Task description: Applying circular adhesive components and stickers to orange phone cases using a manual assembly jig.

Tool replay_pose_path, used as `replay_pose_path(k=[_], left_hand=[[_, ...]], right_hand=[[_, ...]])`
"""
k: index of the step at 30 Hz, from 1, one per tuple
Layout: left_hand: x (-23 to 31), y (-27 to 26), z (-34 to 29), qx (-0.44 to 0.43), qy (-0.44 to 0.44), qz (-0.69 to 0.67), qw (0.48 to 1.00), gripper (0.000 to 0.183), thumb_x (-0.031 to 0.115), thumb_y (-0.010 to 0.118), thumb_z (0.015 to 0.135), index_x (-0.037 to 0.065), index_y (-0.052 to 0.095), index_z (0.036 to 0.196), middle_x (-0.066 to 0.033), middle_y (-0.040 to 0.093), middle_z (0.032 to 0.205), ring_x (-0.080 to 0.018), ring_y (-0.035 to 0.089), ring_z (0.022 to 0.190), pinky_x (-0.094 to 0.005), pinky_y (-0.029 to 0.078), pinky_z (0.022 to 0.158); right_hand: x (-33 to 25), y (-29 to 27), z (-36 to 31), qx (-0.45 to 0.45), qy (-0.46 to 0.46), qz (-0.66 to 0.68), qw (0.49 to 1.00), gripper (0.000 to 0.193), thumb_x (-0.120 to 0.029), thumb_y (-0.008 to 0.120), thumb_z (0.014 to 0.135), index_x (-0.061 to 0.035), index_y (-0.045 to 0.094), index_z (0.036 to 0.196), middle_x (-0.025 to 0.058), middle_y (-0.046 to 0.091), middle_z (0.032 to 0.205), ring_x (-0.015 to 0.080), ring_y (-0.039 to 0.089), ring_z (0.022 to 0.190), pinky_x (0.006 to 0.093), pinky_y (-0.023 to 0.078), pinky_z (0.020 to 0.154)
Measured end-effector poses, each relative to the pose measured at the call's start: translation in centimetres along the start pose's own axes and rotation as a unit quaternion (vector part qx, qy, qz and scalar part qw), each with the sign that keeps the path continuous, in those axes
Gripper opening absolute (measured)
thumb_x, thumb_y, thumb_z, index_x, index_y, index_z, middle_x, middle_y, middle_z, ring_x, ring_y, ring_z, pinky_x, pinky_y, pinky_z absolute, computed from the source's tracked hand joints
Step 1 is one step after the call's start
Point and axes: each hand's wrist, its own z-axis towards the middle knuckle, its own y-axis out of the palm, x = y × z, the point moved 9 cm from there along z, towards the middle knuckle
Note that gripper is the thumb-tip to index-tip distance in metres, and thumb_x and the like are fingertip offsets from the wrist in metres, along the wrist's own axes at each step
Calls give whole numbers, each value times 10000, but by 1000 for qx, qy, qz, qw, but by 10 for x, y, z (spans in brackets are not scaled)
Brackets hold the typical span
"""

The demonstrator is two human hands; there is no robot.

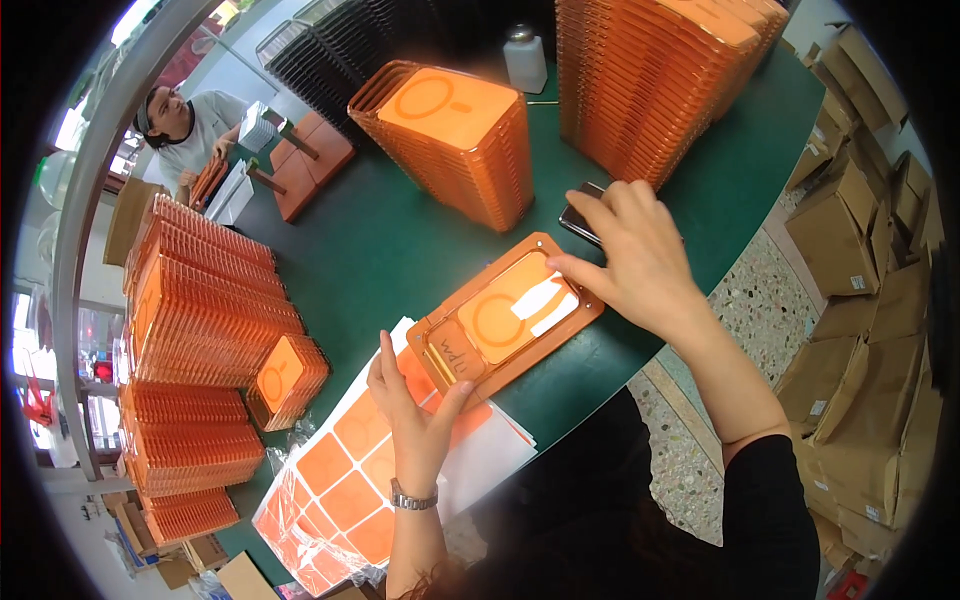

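An orange rectangular fixture frame (566,334) lies tilted in front of me, holding an orange panel (478,312) with a ring outline and white glare or patches near its right end. My left hand (412,408), with a metal watch on the wrist, straddles the fixture's near left corner; its thumb touches the edge and its fingers are spread. My right hand (638,262) is at the far right end, thumb on the panel's corner. Its other fingers reach over a dark, shiny-edged flat object (580,224), partly hidden beneath them. Both hands look open.
Orange sheets (345,465) with square divisions lie under the fixture's left side. Tall stacks of orange trays (640,100) and a shorter stack (470,170) stand behind; more stacks (205,310) are left. Cardboard boxes (850,370) line the right. A person (195,125) sits across the green table (360,270).
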Motion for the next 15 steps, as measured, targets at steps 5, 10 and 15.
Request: replay_pose_path(k=[5,10,15], left_hand=[[10,-1,5,-5,32,66,997,1068,410,841,802,92,218,1610,-276,51,1664,-437,166,1517,-537,194,1188],[22,-3,12,-18,71,113,991,1056,411,827,817,80,212,1609,-261,57,1671,-432,130,1537,-583,125,1203],[26,0,16,-89,147,101,980,1052,422,810,825,55,206,1604,-226,334,1599,-386,226,1529,-582,75,1226]], right_hand=[[-22,-2,1,-71,-170,78,980,676,-402,860,708,-98,662,1278,146,559,1214,324,498,1133,420,416,964],[-9,29,0,-198,-143,83,966,765,-463,877,671,-145,658,1332,159,534,1280,338,469,1193,416,382,1013],[-17,35,4,-218,-159,19,963,810,-547,869,655,-139,649,1320,177,533,1298,336,453,1240,432,368,1003]])
